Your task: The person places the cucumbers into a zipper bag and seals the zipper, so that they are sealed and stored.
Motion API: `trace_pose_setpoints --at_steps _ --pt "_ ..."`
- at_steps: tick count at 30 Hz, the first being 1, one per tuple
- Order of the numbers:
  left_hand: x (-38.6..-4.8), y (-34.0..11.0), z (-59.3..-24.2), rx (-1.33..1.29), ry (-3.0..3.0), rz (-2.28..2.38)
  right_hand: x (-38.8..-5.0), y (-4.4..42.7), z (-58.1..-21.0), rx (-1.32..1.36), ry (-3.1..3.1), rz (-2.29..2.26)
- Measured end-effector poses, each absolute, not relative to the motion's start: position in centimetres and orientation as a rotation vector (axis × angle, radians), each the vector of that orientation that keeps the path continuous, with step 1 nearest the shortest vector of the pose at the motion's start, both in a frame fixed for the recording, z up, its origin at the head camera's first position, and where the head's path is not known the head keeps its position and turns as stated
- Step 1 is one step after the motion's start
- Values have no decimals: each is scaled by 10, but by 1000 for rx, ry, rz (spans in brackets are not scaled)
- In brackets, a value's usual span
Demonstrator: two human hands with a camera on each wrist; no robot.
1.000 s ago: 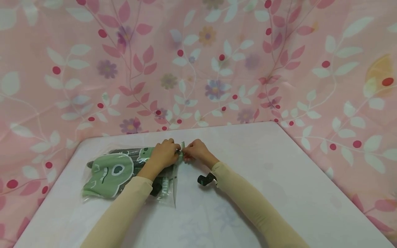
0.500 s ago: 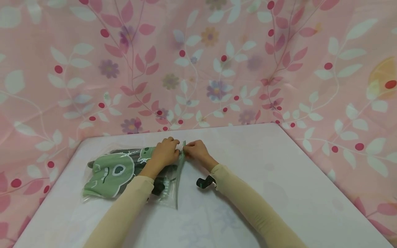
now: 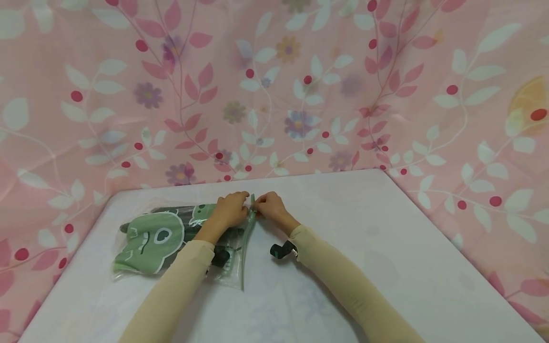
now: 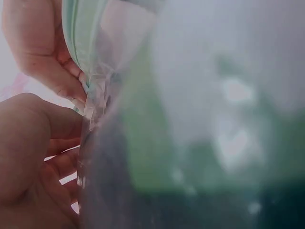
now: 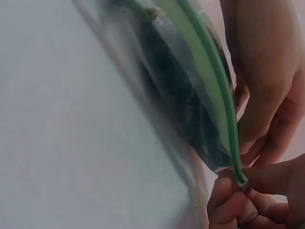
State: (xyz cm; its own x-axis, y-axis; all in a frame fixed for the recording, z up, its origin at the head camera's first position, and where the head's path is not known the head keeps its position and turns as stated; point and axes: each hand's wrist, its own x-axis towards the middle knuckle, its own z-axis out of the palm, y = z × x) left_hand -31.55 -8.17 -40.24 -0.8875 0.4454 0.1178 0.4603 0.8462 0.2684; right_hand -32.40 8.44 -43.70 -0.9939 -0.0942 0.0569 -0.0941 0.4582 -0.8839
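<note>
A clear plastic zip bag lies on the left half of the table, with folded green and dark grey fabric printed with a cartoon face inside. Its open end carries a green zip strip. My left hand grips the bag's far corner beside that strip; in the left wrist view its thumb presses the clear plastic. Just to the right, my right hand pinches the strip's far end, where a small pale zip slider shows between thumb and finger.
The table has a white cover. Behind it and along the sides hangs a pink floral cloth. A small black device sits at the right wrist, and another black device at the left wrist, over the bag.
The bag's zip edge stands up and bows more than a second ago. My left hand's fingers have shifted slightly, while my right hand stays at the strip's far end.
</note>
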Motion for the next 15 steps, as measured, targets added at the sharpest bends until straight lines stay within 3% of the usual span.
trace_pose_setpoints --at_steps 15 --pt "-294 -69 -394 -805 -2927 -230 -317 97 -439 -235 2546 -1606"
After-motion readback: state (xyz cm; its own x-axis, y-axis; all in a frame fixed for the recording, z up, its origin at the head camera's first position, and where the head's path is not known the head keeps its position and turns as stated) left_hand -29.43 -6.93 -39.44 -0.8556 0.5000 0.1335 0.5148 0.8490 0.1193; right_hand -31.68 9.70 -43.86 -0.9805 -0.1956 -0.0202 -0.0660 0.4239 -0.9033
